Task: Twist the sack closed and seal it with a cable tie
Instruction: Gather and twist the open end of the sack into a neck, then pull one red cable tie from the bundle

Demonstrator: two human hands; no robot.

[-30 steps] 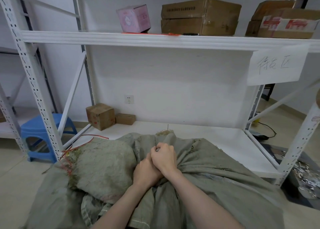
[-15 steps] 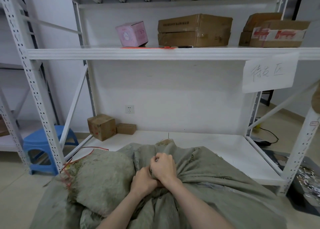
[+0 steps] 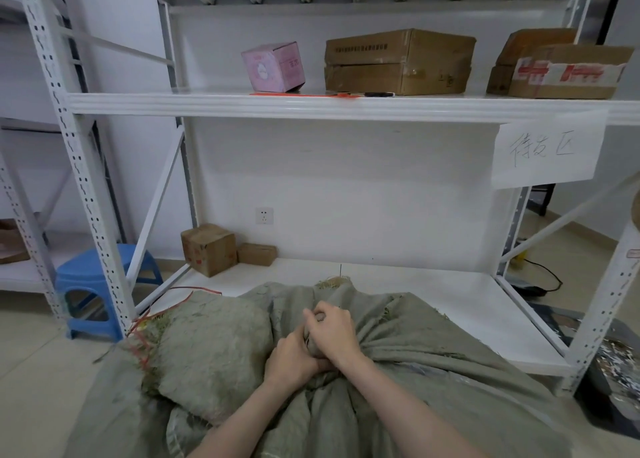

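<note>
We have both hands bunched on the gathered neck of the sack, a grey-green woven bag that lies in front of the white shelf rack and fills the lower part of the view. Our right hand sits on top, its fingers curled tight round the twisted cloth. Our left hand is pressed against it from below and to the left, its fingers also wrapped closed on the same bunch of fabric. The two hands touch each other. Just beyond the right hand, toward the rack, the frayed mouth of the sack sticks up, with a thin dark strip rising from it; we cannot tell whether that is the cable tie.

Left of our hands lies a second sack, paler and rougher, with red cords trailing from its end near the rack's front post. A blue stool stands just left of that post. On the rack's lowest shelf, at the back left, sit a small cardboard box and a flatter one beside it. The middle shelf carries a pink box, a large carton and a taped carton at its right end, with a paper sign hanging below.
</note>
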